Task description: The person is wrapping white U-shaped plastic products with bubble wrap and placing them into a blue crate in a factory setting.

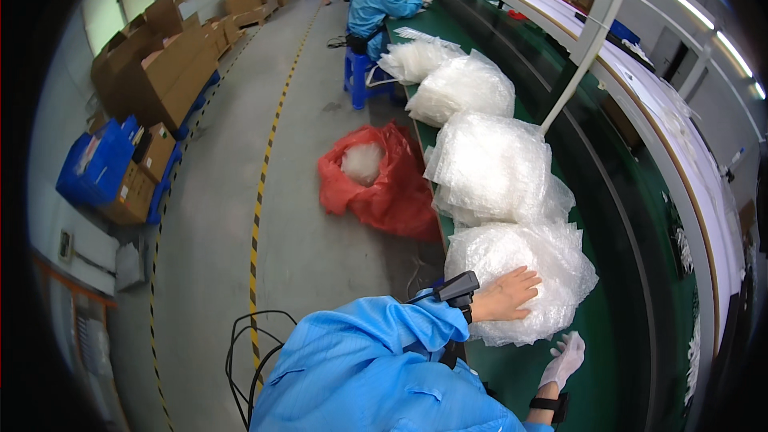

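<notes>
While your left hand (506, 294) lies flat and unclenched on the nearest heap of clear plastic bags (524, 276), palm down with fingers spread and grasping nothing, your gloved right hand (565, 358) hovers just below that heap over the green bench (616, 272), fingers loosely extended and holding nothing. Beyond your left fingertips, a second heap (492, 168) touches the first, and a third (464, 88) and a fourth (416, 58) lie farther along the bench. Out to the left of your resting hand, an open red sack (376, 180) sits on the floor (312, 232) against the bench, with a lump of pale plastic (362, 162) inside it. Well apart on that side, blue crates (100, 164) and brown cardboard boxes (164, 68) line the wall; their contents cannot be made out. Far ahead, a person in a blue coat (374, 4) sits on a blue stool (360, 80) at the same bench.
</notes>
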`<state>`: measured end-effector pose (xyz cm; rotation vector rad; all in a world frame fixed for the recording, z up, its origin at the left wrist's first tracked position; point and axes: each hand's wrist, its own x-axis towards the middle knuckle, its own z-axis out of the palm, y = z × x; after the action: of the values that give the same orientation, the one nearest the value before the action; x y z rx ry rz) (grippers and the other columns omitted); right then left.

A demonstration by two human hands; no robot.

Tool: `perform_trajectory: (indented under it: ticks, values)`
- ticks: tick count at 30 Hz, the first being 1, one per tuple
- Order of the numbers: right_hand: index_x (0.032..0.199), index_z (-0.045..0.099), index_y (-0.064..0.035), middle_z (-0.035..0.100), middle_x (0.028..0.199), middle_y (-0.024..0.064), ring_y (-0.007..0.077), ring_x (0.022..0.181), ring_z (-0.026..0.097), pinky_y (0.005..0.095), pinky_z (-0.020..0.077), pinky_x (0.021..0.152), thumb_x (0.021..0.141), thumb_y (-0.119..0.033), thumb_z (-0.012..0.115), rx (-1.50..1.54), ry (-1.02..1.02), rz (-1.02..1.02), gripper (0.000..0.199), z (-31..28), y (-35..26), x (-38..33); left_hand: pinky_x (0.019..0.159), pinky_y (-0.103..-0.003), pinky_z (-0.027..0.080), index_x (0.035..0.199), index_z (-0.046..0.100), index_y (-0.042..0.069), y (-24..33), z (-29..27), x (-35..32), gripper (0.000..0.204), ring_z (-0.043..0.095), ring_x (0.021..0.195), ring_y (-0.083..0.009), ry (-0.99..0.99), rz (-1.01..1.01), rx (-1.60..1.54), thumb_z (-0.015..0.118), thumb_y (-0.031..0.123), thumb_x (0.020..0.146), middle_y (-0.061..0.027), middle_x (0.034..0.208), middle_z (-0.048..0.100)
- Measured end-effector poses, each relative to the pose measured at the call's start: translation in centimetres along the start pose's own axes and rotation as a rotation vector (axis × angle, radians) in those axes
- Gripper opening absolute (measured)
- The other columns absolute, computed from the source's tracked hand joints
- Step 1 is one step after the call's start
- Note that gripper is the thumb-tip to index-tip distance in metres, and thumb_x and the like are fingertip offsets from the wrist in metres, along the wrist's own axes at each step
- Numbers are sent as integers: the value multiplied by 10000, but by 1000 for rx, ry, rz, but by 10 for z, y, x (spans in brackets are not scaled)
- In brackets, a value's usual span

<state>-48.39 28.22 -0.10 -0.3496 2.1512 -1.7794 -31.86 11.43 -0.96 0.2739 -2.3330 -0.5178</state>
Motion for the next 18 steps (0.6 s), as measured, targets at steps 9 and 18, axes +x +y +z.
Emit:
perform_trajectory:
  ticks: [9, 18]
  values:
    - [1214, 479, 5, 493, 1231, 219, 340, 1163, 455, 397, 367, 992, 914, -250, 481, -1318, 244, -442, 394, -129, 151, -5, 1035, -424, 335, 1225, 443, 33, 26, -58, -62, 526, 388, 1256, -295, 197, 66, -100, 632, 176, 755, -158, 1360, 391]
    - [1136, 535, -12, 539, 1153, 190, 328, 1065, 519, 410, 427, 918, 897, -268, 489, -1307, 218, -674, 353, -145, 142, -4, 1065, -427, 278, 1325, 391, 48, 82, -153, -264, 564, 329, 1301, -287, -296, -173, -157, 560, 263, 832, -112, 1395, 371]
